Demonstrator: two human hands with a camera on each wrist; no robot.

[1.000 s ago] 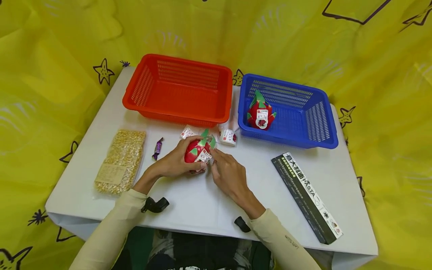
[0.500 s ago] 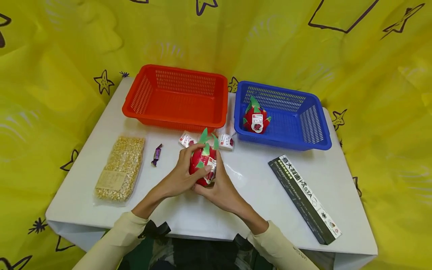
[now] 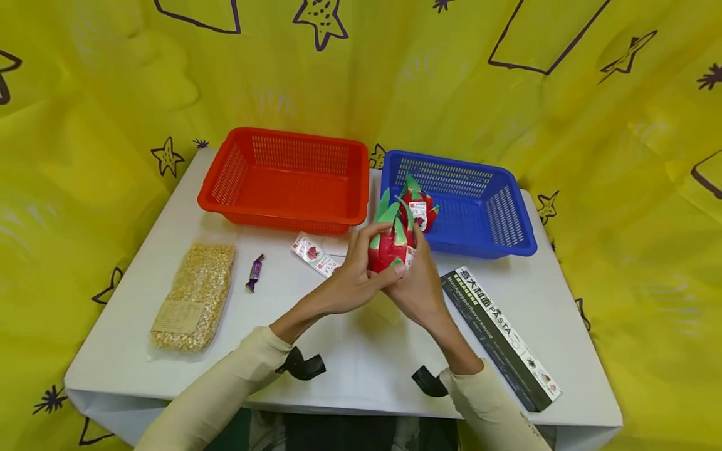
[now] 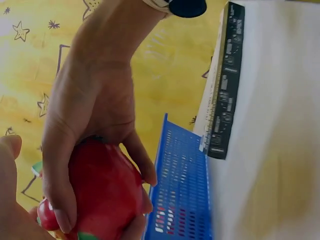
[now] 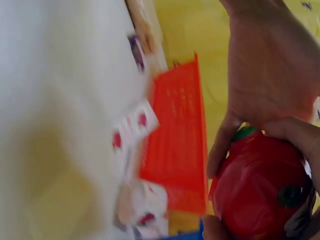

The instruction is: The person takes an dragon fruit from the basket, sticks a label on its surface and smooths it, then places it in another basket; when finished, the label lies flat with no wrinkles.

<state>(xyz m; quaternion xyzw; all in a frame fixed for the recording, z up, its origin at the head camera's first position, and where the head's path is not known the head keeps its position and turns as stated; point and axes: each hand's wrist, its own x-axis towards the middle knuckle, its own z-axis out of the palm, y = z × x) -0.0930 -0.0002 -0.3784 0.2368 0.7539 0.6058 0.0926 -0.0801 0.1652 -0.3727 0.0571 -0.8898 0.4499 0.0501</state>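
Observation:
Both hands hold a red dragon fruit (image 3: 386, 249) with green leafy tips, raised above the table just in front of the blue basket (image 3: 474, 245). My left hand (image 3: 351, 279) grips its left side, the thumb across the front. On the other side my right hand (image 3: 420, 291) curls round the fruit, and part of a white sticker shows near its fingers. A second dragon fruit (image 3: 432, 215) with a white label sits inside the blue basket at its left end, partly hidden behind the held one. The right wrist view shows the smooth red underside of the held fruit (image 5: 255, 187).
A red basket (image 3: 282, 216) stands at the back left. Before it lies a strip of printed stickers (image 3: 316, 254). A bag of corn kernels (image 3: 194, 294) and a purple wrapped candy (image 3: 255, 273) lie on the left. A long pasta box (image 3: 502, 338) lies on the right.
Earlier my right fingers were at the fruit's label; then the right hand wrapped round the fruit. Both hands have since carried it right and forward, toward the blue basket. The sticker strip shows more.

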